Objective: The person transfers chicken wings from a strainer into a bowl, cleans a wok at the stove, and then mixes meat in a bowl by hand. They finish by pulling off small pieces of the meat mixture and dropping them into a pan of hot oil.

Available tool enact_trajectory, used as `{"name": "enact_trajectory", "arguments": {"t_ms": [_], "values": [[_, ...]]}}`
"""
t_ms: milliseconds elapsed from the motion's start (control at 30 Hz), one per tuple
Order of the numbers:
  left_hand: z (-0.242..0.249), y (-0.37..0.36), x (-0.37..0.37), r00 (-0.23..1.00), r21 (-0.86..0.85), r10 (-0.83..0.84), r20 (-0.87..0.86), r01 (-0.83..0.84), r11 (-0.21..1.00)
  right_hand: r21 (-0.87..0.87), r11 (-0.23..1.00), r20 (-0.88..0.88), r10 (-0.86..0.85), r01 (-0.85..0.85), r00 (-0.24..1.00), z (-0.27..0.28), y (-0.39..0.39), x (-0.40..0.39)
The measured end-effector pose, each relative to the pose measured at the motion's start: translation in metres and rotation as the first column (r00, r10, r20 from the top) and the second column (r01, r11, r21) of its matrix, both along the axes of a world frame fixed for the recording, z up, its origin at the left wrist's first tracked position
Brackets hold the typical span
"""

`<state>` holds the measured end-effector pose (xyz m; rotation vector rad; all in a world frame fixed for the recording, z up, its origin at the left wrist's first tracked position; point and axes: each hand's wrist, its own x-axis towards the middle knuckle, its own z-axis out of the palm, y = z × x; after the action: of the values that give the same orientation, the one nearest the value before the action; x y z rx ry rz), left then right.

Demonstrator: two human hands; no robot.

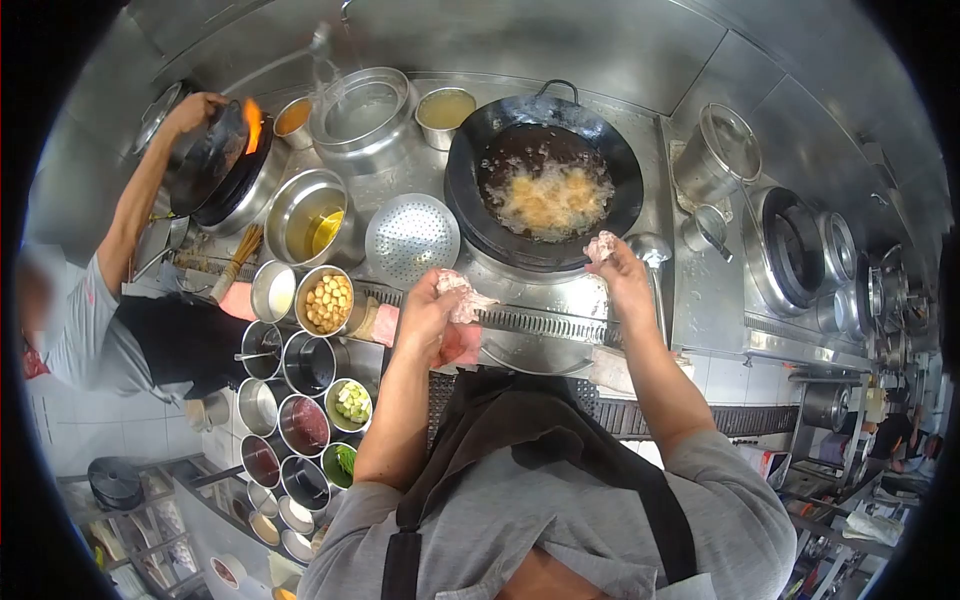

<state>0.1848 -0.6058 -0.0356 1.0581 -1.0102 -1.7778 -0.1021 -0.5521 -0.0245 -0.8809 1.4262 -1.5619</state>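
Note:
Pale, coated pieces of raw meat are in both of my hands. My left hand (426, 312) is closed around a larger coated meat piece (464, 296), held in front of the perforated strainer (412, 240). Between the fingers of my right hand (624, 274) is a smaller coated meat piece (600, 247), close to the near right rim of a black wok (622, 160). Golden pieces (555, 200) fry in bubbling oil inside that wok. Just right of my right hand lies a steel ladle (651, 250).
At the left, a co-worker (90, 310) holds another wok (208, 155) over a flame. Metal pots (318, 215) stand between us. Several bowls of ingredients (325, 300) line my left side. A tall pot (715, 150) and another burner (795, 250) are to the right.

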Motion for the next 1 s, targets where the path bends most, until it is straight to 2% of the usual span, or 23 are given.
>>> {"name": "enact_trajectory", "arguments": {"t_ms": [33, 67, 100, 167, 200, 233, 300, 333, 367, 433, 533, 667, 733, 767, 833, 867, 900, 967, 1000], "values": [[0.001, 0.0, -0.001, 1.0, 0.005, -0.006, 0.0, 0.006, 1.0, 0.092, 0.995, -0.012, -0.031, 0.032, 0.999, 0.005, -0.002, -0.006], [0.004, 0.0, -0.001, 1.0, 0.031, -0.001, -0.022, 0.002, 1.0, 0.078, 0.997, 0.062, -0.025, 0.02, 0.998, -0.002, -0.004, -0.018], [0.007, -0.001, -0.002, 0.999, 0.053, 0.006, -0.045, -0.004, 0.999, 0.077, 0.997, 0.063, -0.027, 0.022, 0.998, -0.004, -0.008, -0.03], [0.008, -0.001, -0.004, 0.998, 0.05, 0.037, -0.057, -0.035, 0.998, 0.251, 0.966, -0.149, 0.101, -0.061, 0.984, -0.005, -0.022, -0.054], [0.01, 0.0, -0.005, 0.995, 0.053, 0.071, -0.069, -0.068, 0.996, 0.272, 0.962, -0.23, 0.087, -0.022, 0.969, -0.003, -0.032, -0.059], [0.012, 0.003, -0.006, 0.995, 0.051, 0.078, -0.067, -0.075, 0.996, 0.27, 0.962, -0.227, 0.094, -0.03, 0.969, -0.001, -0.042, -0.065], [0.019, 0.008, -0.007, 0.991, 0.124, 0.132, -0.032, -0.127, 0.984, 0.362, 0.92, -0.636, 0.127, 0.149, 0.761, 0.006, -0.066, -0.079], [0.013, 0.01, -0.007, 0.984, 0.131, 0.179, -0.019, -0.175, 0.976, 0.239, 0.949, -0.828, 0.088, 0.207, 0.553, -0.018, -0.082, -0.095], [0.019, 0.014, -0.007, 0.981, 0.132, 0.195, -0.011, -0.192, 0.972, 0.244, 0.951, -0.824, 0.1, 0.19, 0.558, -0.039, -0.098, -0.11], [0.039, 0.022, -0.007, 0.986, 0.218, 0.163, 0.017, -0.163, 0.962, 0.22, 0.964, -0.914, 0.149, 0.15, 0.378, -0.062, -0.129, -0.127], [0.039, 0.026, -0.008, 0.977, 0.196, 0.194, 0.09, -0.208, 0.958, 0.187, 0.976, -0.927, 0.136, 0.116, 0.35, -0.072, -0.164, -0.138], [0.031, 0.03, -0.012, 0.973, 0.168, 0.214, 0.085, -0.226, 0.96, 0.098, 0.991, -0.936, 0.062, 0.088, 0.347, -0.054, -0.175, -0.155], [0.04, 0.03, -0.024, 0.97, 0.196, 0.217, 0.109, -0.235, 0.952, -0.194, 0.979, -0.89, -0.203, 0.063, 0.408, -0.023, -0.165, -0.158], [0.041, 0.029, -0.03, 0.971, 0.193, 0.213, 0.107, -0.23, 0.954, -0.198, 0.978, -0.89, -0.208, 0.068, 0.406, 0.002, -0.154, -0.155], [0.04, 0.026, -0.04, 0.973, 0.113, 0.219, 0.079, -0.227, 0.967, -0.011, 0.992, -0.611, -0.105, 0.125, 0.785, 0.044, -0.125, -0.139], [0.031, 0.023, -0.04, 0.981, 0.094, 0.184, 0.059, -0.189, 0.977, -0.173, 0.982, -0.434, -0.146, 0.077, 0.889, 0.042, -0.114, -0.136], [0.033, 0.02, -0.045, 0.981, 0.092, 0.184, 0.058, -0.189, 0.978, -0.176, 0.981, -0.434, -0.147, 0.077, 0.889, 0.045, -0.099, -0.129], [0.042, 0.015, -0.059, 0.996, 0.026, 0.071, -0.062, -0.069, 0.997, -0.088, 0.981, -0.358, 0.129, -0.171, 0.925, 0.052, -0.064, -0.104], [0.051, 0.014, -0.066, 0.995, 0.029, 0.075, -0.059, -0.073, 0.997, -0.027, 0.966, -0.307, 0.238, -0.258, 0.922, 0.051, -0.051, -0.09]]}}
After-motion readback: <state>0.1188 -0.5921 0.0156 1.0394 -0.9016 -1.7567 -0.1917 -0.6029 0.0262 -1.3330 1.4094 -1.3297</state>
